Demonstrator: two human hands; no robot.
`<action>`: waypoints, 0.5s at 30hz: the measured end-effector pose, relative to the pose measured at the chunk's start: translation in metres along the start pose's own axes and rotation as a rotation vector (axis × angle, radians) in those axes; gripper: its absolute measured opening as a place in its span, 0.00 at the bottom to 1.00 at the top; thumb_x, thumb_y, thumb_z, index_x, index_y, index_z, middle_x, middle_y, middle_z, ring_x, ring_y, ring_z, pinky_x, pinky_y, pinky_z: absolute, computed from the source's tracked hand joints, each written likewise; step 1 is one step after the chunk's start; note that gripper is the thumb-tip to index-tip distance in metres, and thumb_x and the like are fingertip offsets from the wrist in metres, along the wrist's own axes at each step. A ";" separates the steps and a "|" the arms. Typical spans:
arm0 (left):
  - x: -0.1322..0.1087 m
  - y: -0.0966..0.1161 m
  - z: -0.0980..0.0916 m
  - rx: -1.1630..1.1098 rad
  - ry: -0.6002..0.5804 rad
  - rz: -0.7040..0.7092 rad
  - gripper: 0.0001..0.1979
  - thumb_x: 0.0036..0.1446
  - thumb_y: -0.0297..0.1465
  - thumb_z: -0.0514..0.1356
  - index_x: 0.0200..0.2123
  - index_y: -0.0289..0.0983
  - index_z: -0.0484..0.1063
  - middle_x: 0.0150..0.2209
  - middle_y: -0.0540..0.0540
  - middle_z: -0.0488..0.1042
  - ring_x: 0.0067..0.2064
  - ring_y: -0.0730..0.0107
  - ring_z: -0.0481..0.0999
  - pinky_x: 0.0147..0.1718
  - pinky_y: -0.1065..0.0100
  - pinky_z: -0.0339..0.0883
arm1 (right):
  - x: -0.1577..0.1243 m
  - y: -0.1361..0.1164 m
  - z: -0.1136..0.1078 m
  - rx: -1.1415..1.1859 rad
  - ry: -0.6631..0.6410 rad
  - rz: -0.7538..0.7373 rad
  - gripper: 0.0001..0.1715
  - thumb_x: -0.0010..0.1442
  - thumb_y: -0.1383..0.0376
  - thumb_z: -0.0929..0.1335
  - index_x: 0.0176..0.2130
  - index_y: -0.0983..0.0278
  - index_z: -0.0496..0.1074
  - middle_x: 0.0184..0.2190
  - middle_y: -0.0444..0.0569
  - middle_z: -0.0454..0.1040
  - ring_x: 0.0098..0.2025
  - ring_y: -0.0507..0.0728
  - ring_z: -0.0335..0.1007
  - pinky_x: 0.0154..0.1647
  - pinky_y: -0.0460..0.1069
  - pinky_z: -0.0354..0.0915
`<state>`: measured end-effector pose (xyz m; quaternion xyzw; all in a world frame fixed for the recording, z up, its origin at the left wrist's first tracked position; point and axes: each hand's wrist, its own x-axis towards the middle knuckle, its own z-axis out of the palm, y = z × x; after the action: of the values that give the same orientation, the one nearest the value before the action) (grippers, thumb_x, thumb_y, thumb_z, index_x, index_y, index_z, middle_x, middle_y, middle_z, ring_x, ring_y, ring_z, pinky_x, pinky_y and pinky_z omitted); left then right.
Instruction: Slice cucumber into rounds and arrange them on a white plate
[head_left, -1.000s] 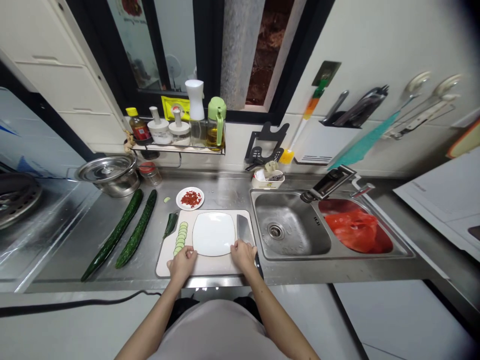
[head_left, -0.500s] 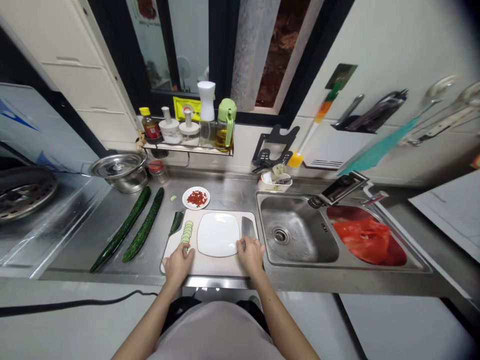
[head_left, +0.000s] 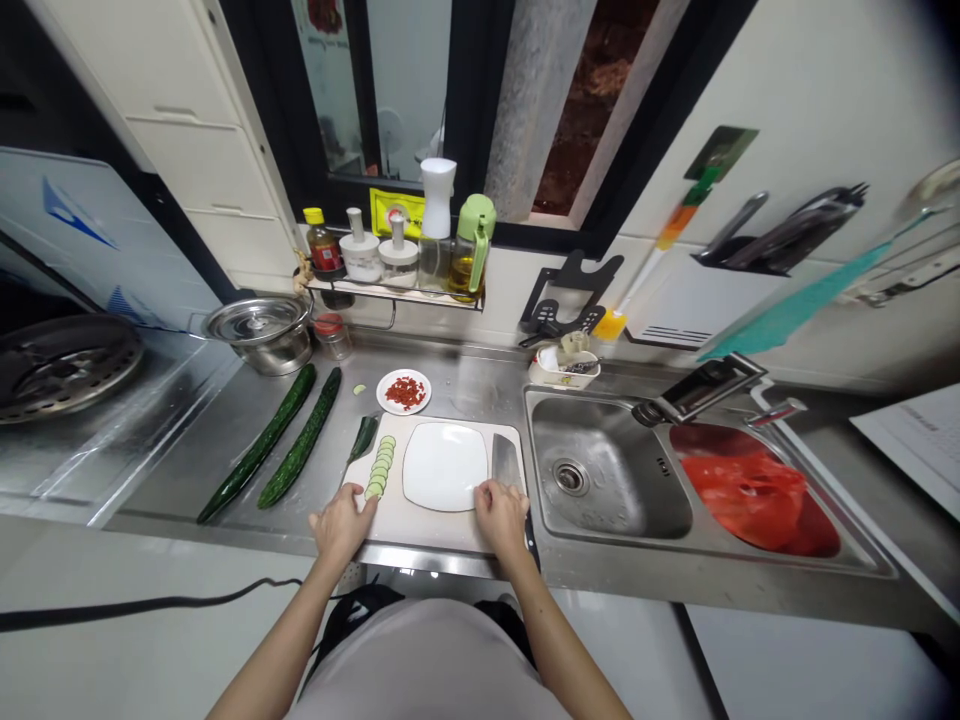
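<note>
Holding left hand [head_left: 341,523] loosely open beside cucumber slices [head_left: 382,466] at the cutting board's [head_left: 420,530] left edge, and right hand [head_left: 505,514] curled by the plate's [head_left: 445,464] near-right corner, mid-board near the counter's [head_left: 480,390] front edge; cannot tell if grasping it.

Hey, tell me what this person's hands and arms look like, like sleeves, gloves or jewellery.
The left hand and right hand are bare, with no gloves or rings visible. The left forearm and right forearm show no sleeves, watch or bracelet. The top between them is pale and plain.
</note>
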<state>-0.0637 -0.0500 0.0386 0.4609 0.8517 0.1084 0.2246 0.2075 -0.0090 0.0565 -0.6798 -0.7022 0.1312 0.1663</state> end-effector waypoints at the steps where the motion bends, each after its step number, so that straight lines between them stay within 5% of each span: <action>1: 0.000 0.000 0.000 0.003 0.002 0.004 0.19 0.54 0.46 0.53 0.43 0.41 0.68 0.33 0.44 0.77 0.40 0.53 0.75 0.47 0.52 0.53 | 0.000 0.001 0.001 -0.001 0.000 0.002 0.16 0.64 0.60 0.60 0.31 0.62 0.72 0.29 0.48 0.75 0.37 0.57 0.63 0.40 0.51 0.46; 15: -0.005 0.005 0.003 -0.045 0.112 0.062 0.09 0.55 0.37 0.55 0.37 0.42 0.71 0.39 0.45 0.77 0.43 0.56 0.73 0.40 0.61 0.57 | -0.002 0.002 0.000 0.025 0.008 0.012 0.16 0.63 0.62 0.59 0.31 0.62 0.72 0.29 0.47 0.75 0.36 0.57 0.63 0.39 0.51 0.46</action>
<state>-0.0560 -0.0511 0.0392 0.4752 0.8456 0.1600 0.1832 0.2091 -0.0112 0.0557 -0.6822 -0.6958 0.1382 0.1770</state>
